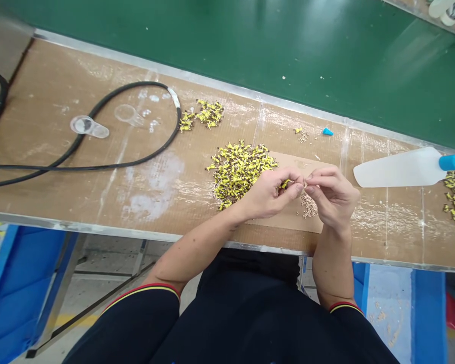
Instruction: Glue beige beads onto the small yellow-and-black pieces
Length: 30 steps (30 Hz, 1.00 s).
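Two hands pinching: left hand (267, 194), right hand (331, 197); cardboard (288, 222) beneath; bench edge (174, 236) near

On the bench (41, 121), a cable (109, 164) lies leftmost; a heap of parts (238, 172) lies next; a cardboard sheet (288, 225) lies right of it; a scoop (400, 168) lies furthest right.

No text, label, brand, number or sign can be read in this view; the yellow-taped components (237, 174) carry no characters that can be made out (far too small to tell at this size); the blue handle (454, 162) of the white plastic scraper shows no legible marking either.
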Each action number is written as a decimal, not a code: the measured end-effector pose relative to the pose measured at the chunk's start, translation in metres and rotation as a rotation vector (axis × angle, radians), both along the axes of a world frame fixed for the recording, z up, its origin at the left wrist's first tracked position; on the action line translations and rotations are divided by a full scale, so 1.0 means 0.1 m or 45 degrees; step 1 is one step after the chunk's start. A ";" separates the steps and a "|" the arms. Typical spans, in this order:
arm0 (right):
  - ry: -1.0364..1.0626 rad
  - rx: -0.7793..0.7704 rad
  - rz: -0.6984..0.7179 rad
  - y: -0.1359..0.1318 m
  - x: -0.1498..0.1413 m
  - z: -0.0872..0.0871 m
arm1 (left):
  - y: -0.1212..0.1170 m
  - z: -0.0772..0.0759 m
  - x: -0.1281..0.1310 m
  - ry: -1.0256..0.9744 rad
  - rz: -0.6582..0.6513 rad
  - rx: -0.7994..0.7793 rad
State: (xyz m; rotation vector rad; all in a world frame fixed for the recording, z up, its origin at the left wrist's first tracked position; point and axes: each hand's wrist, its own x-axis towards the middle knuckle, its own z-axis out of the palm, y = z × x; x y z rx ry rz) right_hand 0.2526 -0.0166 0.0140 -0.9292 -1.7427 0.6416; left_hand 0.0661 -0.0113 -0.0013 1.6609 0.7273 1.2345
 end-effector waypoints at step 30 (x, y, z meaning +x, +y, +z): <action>-0.855 -0.119 0.037 0.11 0.32 -0.09 | 0.28 -0.16 -0.16 -0.241 0.431 -0.394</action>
